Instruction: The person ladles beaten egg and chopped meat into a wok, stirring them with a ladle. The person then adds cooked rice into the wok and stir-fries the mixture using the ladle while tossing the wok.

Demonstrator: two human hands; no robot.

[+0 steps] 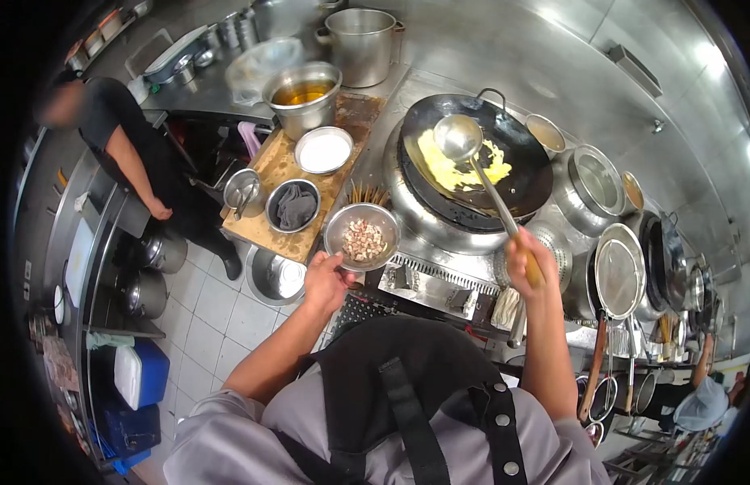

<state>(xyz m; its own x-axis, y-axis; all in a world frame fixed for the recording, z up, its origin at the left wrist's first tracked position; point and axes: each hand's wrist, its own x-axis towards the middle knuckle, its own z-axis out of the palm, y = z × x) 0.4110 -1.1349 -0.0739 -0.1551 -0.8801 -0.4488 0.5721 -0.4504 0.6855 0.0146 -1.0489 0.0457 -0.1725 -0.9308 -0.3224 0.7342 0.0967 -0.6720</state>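
Note:
My left hand (328,281) grips the rim of a metal bowl (336,234) that holds small diced pinkish-brown pieces (364,240). In my right hand (530,263) is the wooden handle of a long ladle (496,196). Its round head (458,138) rests over a black wok (524,153) on the burner, above yellow scrambled egg (448,171). The bowl is held in front of the wok's left side, apart from it.
A wooden board (266,229) at left carries a pot of amber liquid (303,94), a white-filled bowl (323,151) and a bowl with a grey cloth (295,207). Strainers (620,271) and pots stand right. A person in black (141,145) stands left; another person is far right.

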